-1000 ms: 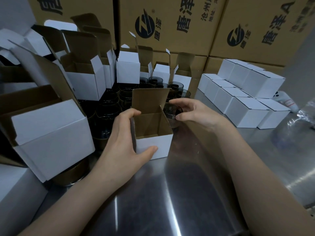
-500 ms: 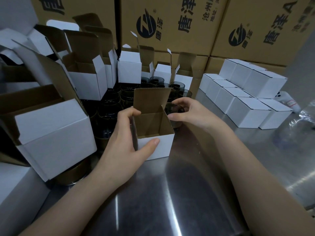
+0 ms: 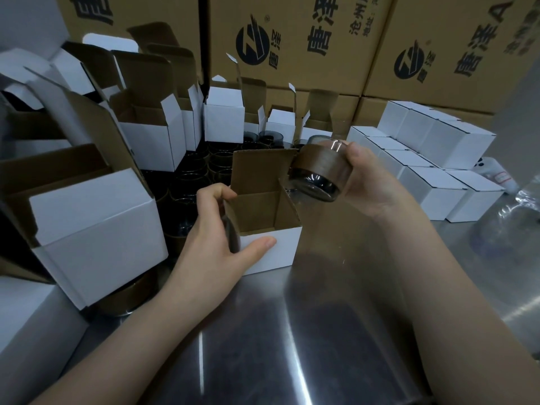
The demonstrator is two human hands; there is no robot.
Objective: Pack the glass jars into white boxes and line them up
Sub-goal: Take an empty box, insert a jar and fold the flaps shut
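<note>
A small open white box with a brown inside stands on the steel table, its lid flap up. My left hand grips its left side, thumb on the white front. My right hand holds a dark glass jar tilted in the air just above and to the right of the box's opening. Several more dark jars stand grouped behind the box. Closed white boxes sit lined up in rows at the right.
Several open empty white boxes crowd the left and back; a large one lies tilted at the left. Big brown cartons wall the back. A clear plastic item lies at the right edge.
My right hand has lifted a jar from behind the box and brought it up to the right of the opening. My left hand keeps its hold on the box.
</note>
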